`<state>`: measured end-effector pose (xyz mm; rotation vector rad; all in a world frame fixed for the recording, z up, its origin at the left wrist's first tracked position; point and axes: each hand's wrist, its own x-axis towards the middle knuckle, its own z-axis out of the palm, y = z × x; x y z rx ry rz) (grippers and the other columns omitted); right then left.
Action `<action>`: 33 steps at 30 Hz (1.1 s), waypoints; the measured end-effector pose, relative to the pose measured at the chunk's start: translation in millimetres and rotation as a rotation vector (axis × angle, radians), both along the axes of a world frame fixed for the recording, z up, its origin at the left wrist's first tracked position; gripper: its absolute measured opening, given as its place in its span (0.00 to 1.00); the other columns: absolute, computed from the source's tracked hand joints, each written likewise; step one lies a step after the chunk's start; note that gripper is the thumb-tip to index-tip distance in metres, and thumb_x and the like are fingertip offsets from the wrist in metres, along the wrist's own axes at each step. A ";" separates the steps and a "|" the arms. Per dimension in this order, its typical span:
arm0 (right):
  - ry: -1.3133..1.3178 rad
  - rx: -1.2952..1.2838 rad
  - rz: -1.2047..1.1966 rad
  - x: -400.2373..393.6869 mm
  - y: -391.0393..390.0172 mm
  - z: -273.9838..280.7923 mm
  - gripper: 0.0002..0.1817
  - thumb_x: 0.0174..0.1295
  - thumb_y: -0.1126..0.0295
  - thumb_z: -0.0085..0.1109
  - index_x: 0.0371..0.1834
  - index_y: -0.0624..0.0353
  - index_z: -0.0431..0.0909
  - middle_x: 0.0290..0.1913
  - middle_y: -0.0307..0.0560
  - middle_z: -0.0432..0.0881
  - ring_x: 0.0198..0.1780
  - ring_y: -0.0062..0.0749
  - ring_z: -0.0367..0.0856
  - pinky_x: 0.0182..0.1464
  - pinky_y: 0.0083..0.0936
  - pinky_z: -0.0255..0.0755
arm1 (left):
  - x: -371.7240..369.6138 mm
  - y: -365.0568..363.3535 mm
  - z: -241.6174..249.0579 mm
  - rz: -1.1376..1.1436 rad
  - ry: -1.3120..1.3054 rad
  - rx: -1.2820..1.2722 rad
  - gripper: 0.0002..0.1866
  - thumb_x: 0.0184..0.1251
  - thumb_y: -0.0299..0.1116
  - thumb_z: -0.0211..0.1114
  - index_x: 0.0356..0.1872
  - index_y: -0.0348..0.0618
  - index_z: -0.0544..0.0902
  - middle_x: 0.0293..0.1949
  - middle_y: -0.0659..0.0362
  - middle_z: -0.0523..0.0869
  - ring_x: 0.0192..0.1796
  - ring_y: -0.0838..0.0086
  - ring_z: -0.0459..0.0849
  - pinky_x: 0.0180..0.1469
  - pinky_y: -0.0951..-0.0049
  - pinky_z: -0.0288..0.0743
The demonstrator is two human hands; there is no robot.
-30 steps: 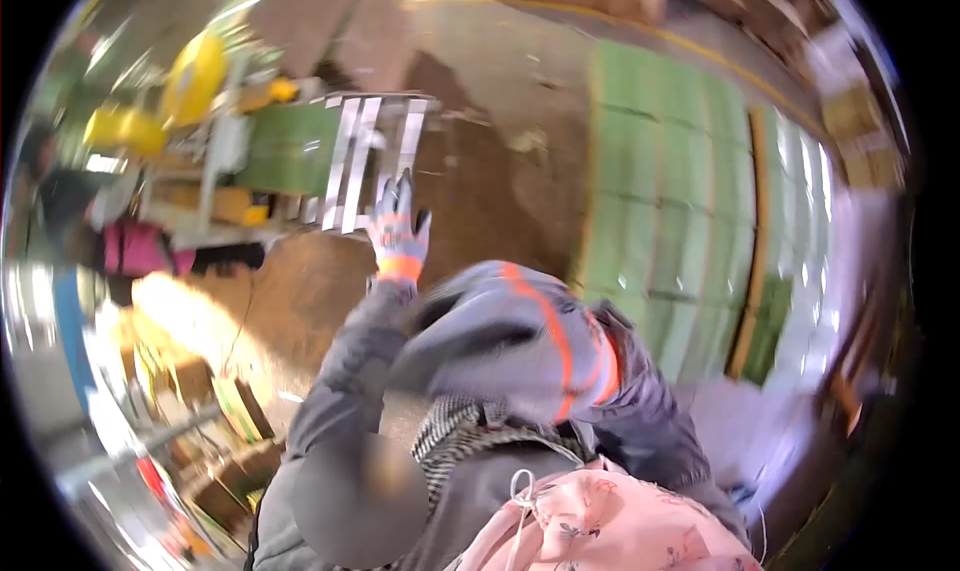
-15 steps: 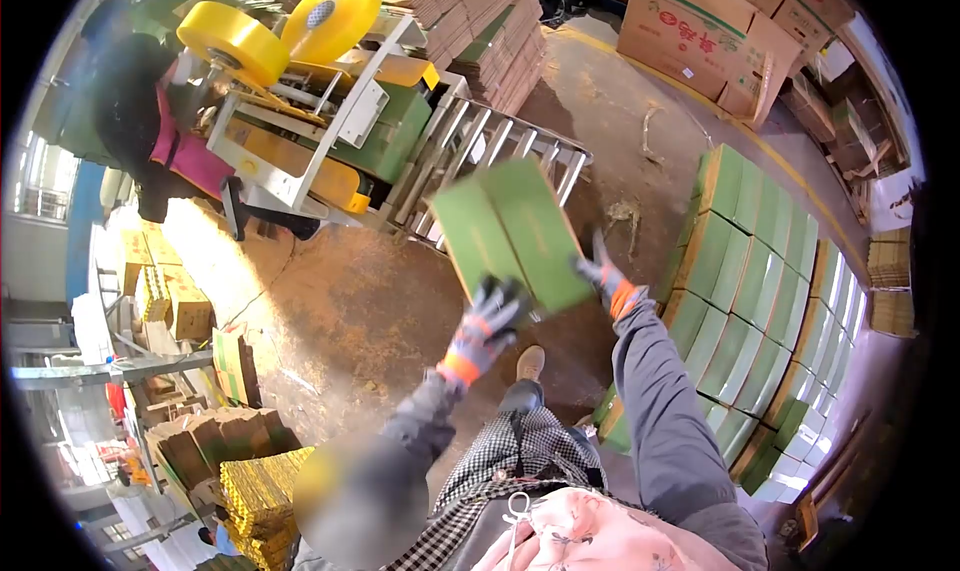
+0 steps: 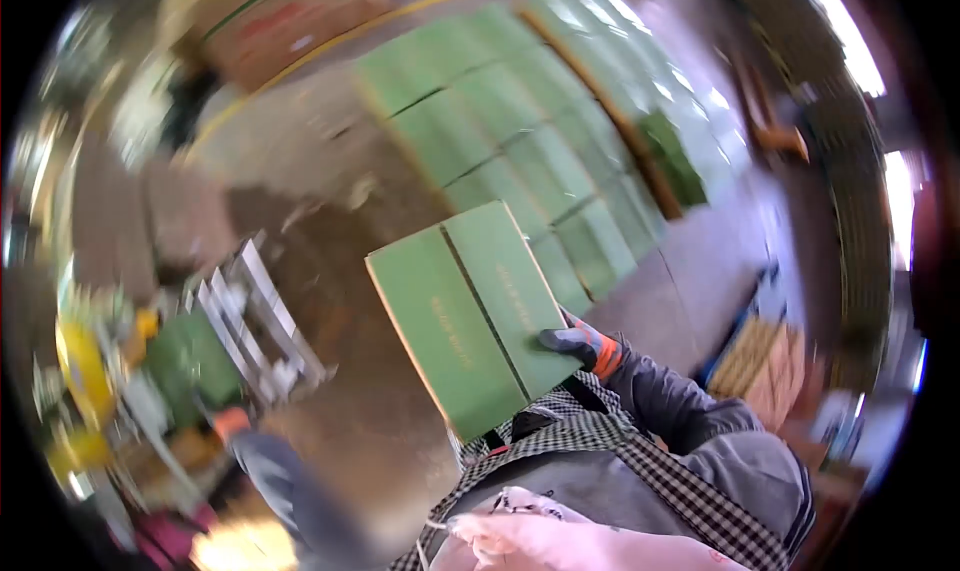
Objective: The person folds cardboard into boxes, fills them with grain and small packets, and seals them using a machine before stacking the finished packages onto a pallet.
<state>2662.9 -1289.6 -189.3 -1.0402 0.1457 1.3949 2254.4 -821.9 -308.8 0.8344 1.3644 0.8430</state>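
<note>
My right hand [image 3: 578,347], in a grey and orange glove, grips the near right side of a green box [image 3: 470,316]. The box is tilted close in front of my body, with a dark seam across its top. Far to the left, my left hand [image 3: 222,416] is stretched out, away from that box. It is near another green box [image 3: 190,366] at the taping machine, and its fingers are smeared by motion. Whether it touches that second box is unclear.
Stacked green boxes [image 3: 510,121] stand on the floor ahead. The roller conveyor [image 3: 265,321] and yellow tape rolls [image 3: 85,371] are at the left. A large brown carton [image 3: 290,21] is at the upper left. Bundled cardboard [image 3: 760,366] lies at the right.
The view has swung right. The green box has come closer to my body, with my right hand still on it. My left hand has left the box and moved out to the left.
</note>
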 end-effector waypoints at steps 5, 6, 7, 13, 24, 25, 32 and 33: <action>-0.107 -0.059 -0.411 52.2 -74.5 -31.4 0.40 0.53 0.78 0.56 0.70 0.51 0.48 0.45 0.41 0.76 0.40 0.24 0.76 0.45 0.22 0.71 | 95.6 -98.0 16.6 -0.213 -0.534 -0.313 0.27 0.66 0.51 0.51 0.60 0.45 0.68 0.56 0.57 0.73 0.57 0.64 0.71 0.61 0.61 0.63; -0.115 -0.035 -0.503 63.3 -85.8 -34.7 0.41 0.52 0.78 0.56 0.70 0.51 0.48 0.47 0.43 0.75 0.42 0.25 0.76 0.46 0.22 0.71 | 148.0 -137.7 44.9 -0.178 -0.538 -0.353 0.27 0.66 0.49 0.52 0.61 0.46 0.66 0.59 0.55 0.70 0.60 0.63 0.68 0.63 0.60 0.60; -0.149 0.008 -0.492 91.6 -123.3 -23.3 0.41 0.52 0.78 0.56 0.70 0.51 0.48 0.47 0.43 0.75 0.42 0.25 0.76 0.46 0.22 0.71 | 180.4 -178.2 35.9 -0.315 -0.451 -0.321 0.26 0.65 0.45 0.54 0.61 0.44 0.66 0.57 0.54 0.72 0.59 0.64 0.70 0.61 0.61 0.63; -0.277 -0.036 -0.676 161.2 -251.2 -90.1 0.43 0.50 0.79 0.55 0.70 0.50 0.45 0.58 0.46 0.68 0.51 0.31 0.72 0.50 0.27 0.70 | 512.8 -266.5 61.5 -1.225 -0.204 -0.360 0.35 0.50 0.18 0.58 0.64 0.39 0.60 0.51 0.51 0.77 0.48 0.66 0.79 0.52 0.68 0.74; -0.359 -0.102 -1.205 266.2 -350.4 -287.3 0.24 0.61 0.69 0.53 0.60 0.60 0.63 0.53 0.44 0.74 0.54 0.28 0.72 0.54 0.26 0.68 | 905.3 -409.8 -57.4 -1.857 -0.002 -0.464 0.39 0.53 0.23 0.62 0.68 0.50 0.56 0.53 0.54 0.76 0.49 0.72 0.79 0.50 0.70 0.75; -0.479 -0.126 -1.204 275.4 -356.9 -313.7 0.22 0.61 0.68 0.53 0.59 0.63 0.66 0.54 0.45 0.74 0.56 0.29 0.71 0.56 0.25 0.67 | 924.8 -421.7 -75.7 -1.843 0.002 -0.419 0.39 0.53 0.25 0.63 0.68 0.50 0.56 0.53 0.52 0.76 0.50 0.70 0.78 0.52 0.69 0.74; -0.152 -0.165 -1.502 342.7 -348.0 -346.3 0.36 0.55 0.77 0.57 0.68 0.57 0.51 0.54 0.49 0.73 0.52 0.34 0.75 0.54 0.29 0.71 | 933.6 -500.5 -161.0 -1.544 0.750 0.763 0.43 0.50 0.36 0.70 0.68 0.50 0.56 0.61 0.43 0.66 0.63 0.64 0.64 0.62 0.71 0.61; -0.241 -0.234 -1.439 344.4 -349.5 -345.5 0.38 0.55 0.77 0.57 0.68 0.56 0.50 0.54 0.52 0.73 0.52 0.37 0.75 0.54 0.30 0.71 | 931.4 -490.9 -177.2 -1.485 0.392 0.620 0.42 0.51 0.33 0.69 0.68 0.50 0.56 0.63 0.45 0.63 0.64 0.65 0.62 0.62 0.72 0.61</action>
